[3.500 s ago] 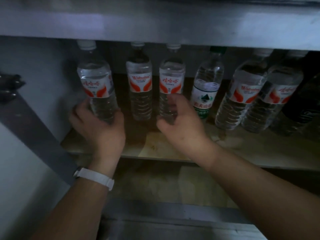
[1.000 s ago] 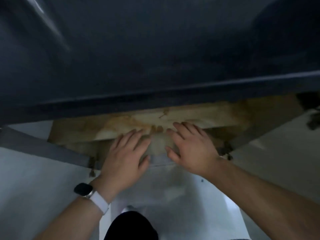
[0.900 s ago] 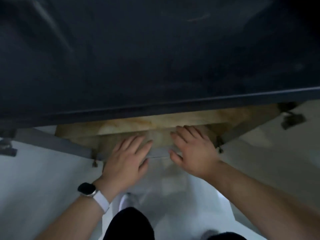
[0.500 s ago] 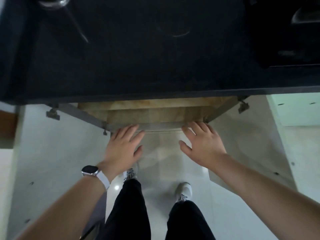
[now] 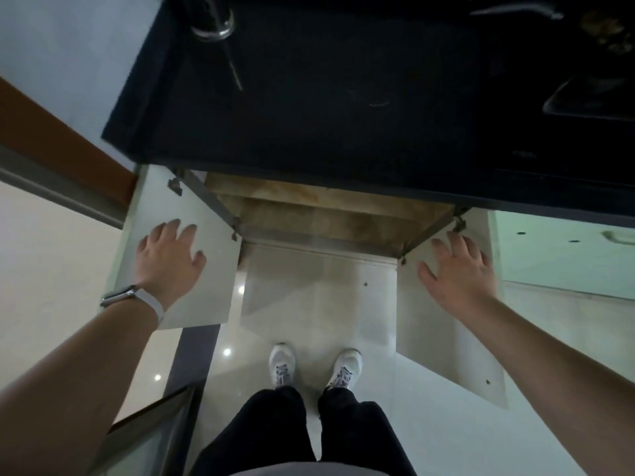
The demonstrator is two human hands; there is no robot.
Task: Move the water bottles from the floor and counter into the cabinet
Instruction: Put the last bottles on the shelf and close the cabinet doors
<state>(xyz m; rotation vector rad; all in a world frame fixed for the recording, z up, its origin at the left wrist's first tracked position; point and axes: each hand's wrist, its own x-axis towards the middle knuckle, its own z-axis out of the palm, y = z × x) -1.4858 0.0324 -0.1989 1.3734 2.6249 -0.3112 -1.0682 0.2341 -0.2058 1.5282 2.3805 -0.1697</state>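
Both hands are spread flat and hold nothing; the left hand (image 5: pixel 170 255) lies on the left door (image 5: pixel 192 286), the right hand (image 5: pixel 458 269) on the right door (image 5: pixel 443 341); the cabinet (image 5: pixel 330 218) gapes under the bench (image 5: pixel 343 97); no bottles show here. Judged: closing comes next; swing both doors inward evenly, fingers clear of the hinges.

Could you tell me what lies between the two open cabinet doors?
In the head view, bare pale floor and the person's white shoes lie between the left door and right door; no bottles show.
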